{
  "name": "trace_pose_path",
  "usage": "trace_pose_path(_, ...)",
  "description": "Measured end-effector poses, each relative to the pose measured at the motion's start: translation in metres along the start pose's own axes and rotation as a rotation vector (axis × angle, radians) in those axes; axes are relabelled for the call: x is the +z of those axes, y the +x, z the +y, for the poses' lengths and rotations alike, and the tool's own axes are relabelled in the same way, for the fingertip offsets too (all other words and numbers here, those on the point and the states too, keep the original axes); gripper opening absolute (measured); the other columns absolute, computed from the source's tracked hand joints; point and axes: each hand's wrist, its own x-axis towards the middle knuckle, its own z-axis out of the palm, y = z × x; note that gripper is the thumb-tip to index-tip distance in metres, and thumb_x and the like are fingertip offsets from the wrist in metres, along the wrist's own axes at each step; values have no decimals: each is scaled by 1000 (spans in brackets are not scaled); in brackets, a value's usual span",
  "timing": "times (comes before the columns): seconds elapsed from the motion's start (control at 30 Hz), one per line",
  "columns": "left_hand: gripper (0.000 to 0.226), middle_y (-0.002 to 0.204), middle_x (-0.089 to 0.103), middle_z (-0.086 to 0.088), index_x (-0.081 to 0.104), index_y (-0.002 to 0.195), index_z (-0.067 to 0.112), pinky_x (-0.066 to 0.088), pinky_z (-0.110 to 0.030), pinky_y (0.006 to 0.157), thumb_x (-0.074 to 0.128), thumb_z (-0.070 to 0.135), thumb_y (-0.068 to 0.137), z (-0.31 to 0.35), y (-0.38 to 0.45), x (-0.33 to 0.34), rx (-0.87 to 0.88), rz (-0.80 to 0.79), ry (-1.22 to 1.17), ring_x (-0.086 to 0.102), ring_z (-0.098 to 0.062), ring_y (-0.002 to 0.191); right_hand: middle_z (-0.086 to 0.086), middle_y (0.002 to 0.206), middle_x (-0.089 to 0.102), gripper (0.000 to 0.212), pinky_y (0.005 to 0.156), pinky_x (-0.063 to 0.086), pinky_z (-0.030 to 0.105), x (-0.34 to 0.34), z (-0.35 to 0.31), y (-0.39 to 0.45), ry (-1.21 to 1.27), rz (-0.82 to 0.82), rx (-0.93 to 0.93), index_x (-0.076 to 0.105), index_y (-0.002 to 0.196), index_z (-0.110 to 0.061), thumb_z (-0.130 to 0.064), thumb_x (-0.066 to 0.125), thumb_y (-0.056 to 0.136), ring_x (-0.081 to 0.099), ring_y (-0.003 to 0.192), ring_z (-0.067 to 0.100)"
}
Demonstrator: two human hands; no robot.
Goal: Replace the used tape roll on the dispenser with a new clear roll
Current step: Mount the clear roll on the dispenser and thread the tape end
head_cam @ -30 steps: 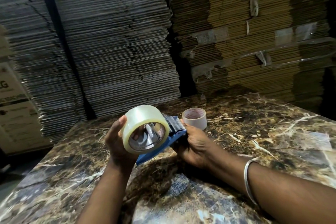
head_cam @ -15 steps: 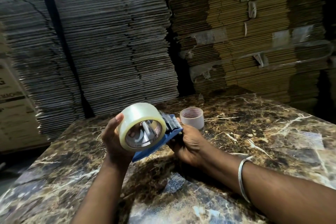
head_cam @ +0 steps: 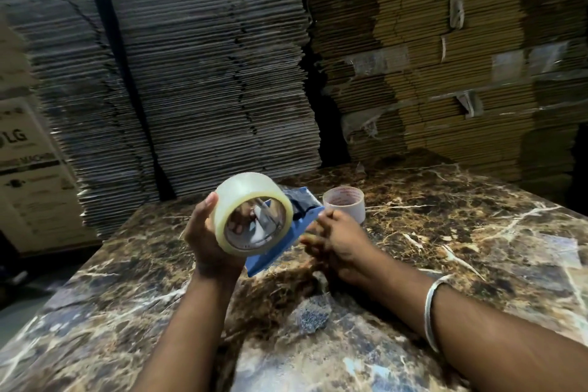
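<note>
New clear roll (head_cam: 251, 213) looks seated on the blue dispenser (head_cam: 280, 239), or close to it; hub parts show through the core, but I can't confirm it's pushed fully home. Old core (head_cam: 344, 204) is already off, standing upright on the table (head_cam: 477, 232) just past the right hand, at about 1 o'clock from the dispenser. So removal done, mounting mostly done; my read is what's left is threading the tape end through to the blade and checking the roll turns. Left hand (head_cam: 206, 242) has its grip wrapped around the roll's 9 o'clock side, thumb on the outer wrap, holding the assembly up off the table. Right hand (head_cam: 337, 239) sits at the dispenser's 3 o'clock end, fingers loosely curled and blurred; can't tell if it's actually gripping anything. Roll is full, thick, milky-translucent, wound clean with no loose end that I can see.
</note>
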Motion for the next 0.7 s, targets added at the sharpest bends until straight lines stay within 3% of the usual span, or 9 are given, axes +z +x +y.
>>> trace_pose_path(0.1,28,52,66,-5,67,64,7,52,-19,54,66,35,66,1,5,-8,-7,100,-1,63,-18,49,7,77,60,10,54,48,30,-17,-14,12,-216,68,-121,60,88,-12,-17,60,96,57,61,16)
trace_pose_path(0.2,44,52,67,-4,70,61,9,53,-19,52,42,27,90,-4,5,-13,-75,133,-51,64,-16,47,3,71,64,10,58,46,30,-34,-27,17,-510,177,-222,67,76,-15,-10,72,84,57,65,17)
trace_pose_path(0.27,56,54,69,-4,72,59,10,54,-20,53,31,26,95,-6,5,-10,-102,112,-70,66,-17,49,0,66,64,15,67,45,31,-42,-29,20,-707,225,-250,67,67,-16,-10,76,77,58,68,18)
trace_pose_path(0.37,66,49,67,-3,71,53,8,53,-19,50,25,23,97,-9,5,-9,-157,117,-57,65,-16,45,0,67,67,11,70,46,29,-48,-31,21,-910,156,-186,71,69,-14,-13,81,75,60,67,15)
trace_pose_path(0.47,54,60,71,-7,73,65,9,56,-24,57,32,26,94,-11,6,-13,-178,92,-55,68,-22,57,0,73,73,7,78,53,31,-50,-33,18,-1073,83,-152,75,71,-15,-16,80,75,68,77,17)
trace_pose_path(0.57,35,72,72,-13,69,86,3,57,-30,63,48,31,85,-11,7,-18,-205,102,-16,68,-28,66,0,75,74,12,77,54,29,-50,-31,17,-1169,118,-191,73,66,-20,-17,79,75,70,78,16)
trace_pose_path(0.63,44,78,72,-16,63,100,1,57,-33,67,66,32,69,-13,6,-18,-244,110,9,68,-32,71,0,74,74,14,75,58,31,-52,-29,18,-1191,166,-202,72,64,-21,-18,79,75,71,76,17)
trace_pose_path(0.7,44,77,72,-17,65,98,0,58,-33,67,63,33,70,-16,6,-17,-261,112,17,68,-32,70,1,75,75,8,76,61,35,-53,-28,18,-1190,180,-206,74,70,-18,-19,80,75,72,75,17)
